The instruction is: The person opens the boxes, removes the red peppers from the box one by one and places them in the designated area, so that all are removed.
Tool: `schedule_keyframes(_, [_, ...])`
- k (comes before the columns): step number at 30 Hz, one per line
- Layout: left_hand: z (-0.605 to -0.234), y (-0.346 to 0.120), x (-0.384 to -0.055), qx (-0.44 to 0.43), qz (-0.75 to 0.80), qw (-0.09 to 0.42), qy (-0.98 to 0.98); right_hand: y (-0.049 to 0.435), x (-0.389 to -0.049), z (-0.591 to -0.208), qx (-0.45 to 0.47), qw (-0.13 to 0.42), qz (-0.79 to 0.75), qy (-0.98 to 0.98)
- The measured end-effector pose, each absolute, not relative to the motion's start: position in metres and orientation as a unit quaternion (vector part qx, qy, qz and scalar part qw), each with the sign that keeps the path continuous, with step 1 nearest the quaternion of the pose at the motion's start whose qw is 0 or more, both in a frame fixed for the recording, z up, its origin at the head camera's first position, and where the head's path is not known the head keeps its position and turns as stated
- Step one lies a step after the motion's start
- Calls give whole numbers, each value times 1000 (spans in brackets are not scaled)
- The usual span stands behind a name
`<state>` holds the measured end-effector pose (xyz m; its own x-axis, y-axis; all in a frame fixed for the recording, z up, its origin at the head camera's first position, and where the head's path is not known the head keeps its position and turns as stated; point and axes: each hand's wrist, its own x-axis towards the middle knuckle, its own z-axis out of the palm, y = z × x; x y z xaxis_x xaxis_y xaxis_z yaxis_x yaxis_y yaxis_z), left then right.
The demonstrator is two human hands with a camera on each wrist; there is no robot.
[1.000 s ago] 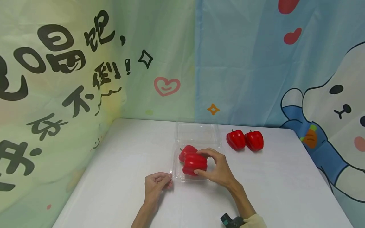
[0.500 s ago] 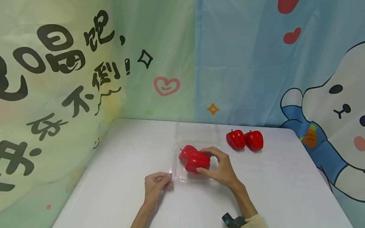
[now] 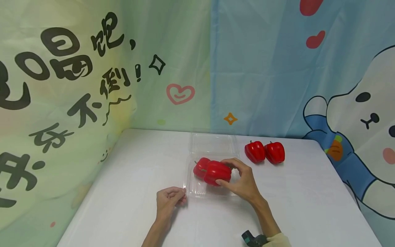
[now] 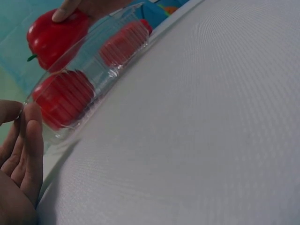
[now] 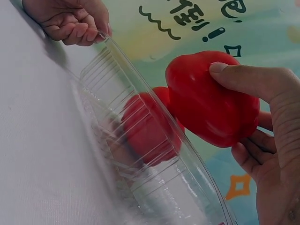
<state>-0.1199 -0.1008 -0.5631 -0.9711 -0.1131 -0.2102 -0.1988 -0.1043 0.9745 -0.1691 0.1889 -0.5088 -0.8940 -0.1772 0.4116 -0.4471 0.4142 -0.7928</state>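
In the head view, my right hand (image 3: 245, 183) grips a red bell pepper (image 3: 217, 173) between thumb and fingers. That pepper is raised above the clear plastic container (image 3: 210, 196), as the right wrist view shows. Inside the container, at its left, lies another red bell pepper (image 5: 152, 129), seen through the ribbed wall and partly covered by the held one in the head view. My left hand (image 3: 169, 201) pinches the rim at the container's near left corner. In the left wrist view, a green stem shows on the held bell pepper (image 4: 58, 40).
Two more red bell peppers (image 3: 254, 151) stand side by side on the white table (image 3: 129, 185), right of the container. The container's clear lid (image 3: 213, 144) lies folded back behind it. A printed curtain (image 3: 253, 68) hangs along the table's back edge.
My right hand has moved the held bell pepper to the right and slightly farther back, uncovering more of the one in the container. The left hand has stayed in place.
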Motion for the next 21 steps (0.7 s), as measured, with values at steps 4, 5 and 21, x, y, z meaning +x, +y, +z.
schedule_keyframes(4, [-563, -101, -120, -118, 734, 32, 668, 191, -169, -509, 185, 140, 505, -831])
schedule_keyframes(5, [-563, -101, -120, -118, 734, 32, 668, 192, -169, -509, 184, 141, 505, -831])
schedule_keyframes(21, [-564, -100, -121, -118, 737, 29, 665, 197, -168, -507, 154, 156, 504, -836])
